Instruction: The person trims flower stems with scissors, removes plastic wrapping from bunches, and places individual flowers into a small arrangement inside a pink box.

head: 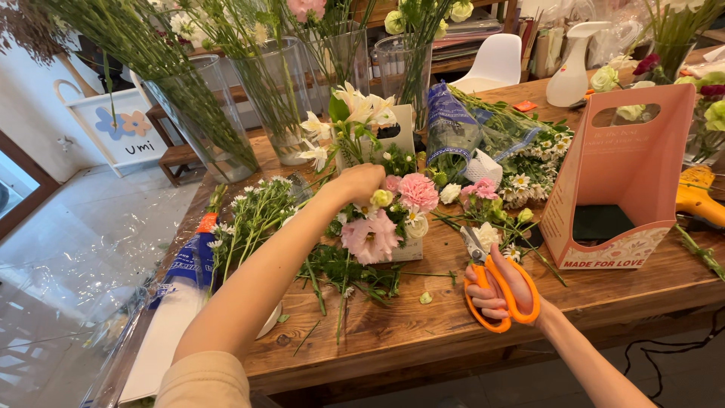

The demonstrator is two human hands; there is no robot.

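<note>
My left hand [361, 181] was closed on a stem in the flower arrangement [385, 215] at the table's [423, 332] center. At four o'clock from it, my right hand [498, 291] gripped orange scissors [495, 295], fingers through the handles.

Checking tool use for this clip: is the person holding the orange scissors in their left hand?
No, the orange-handled scissors are gripped in the right hand, while the left hand reaches into the flower arrangement.
</note>
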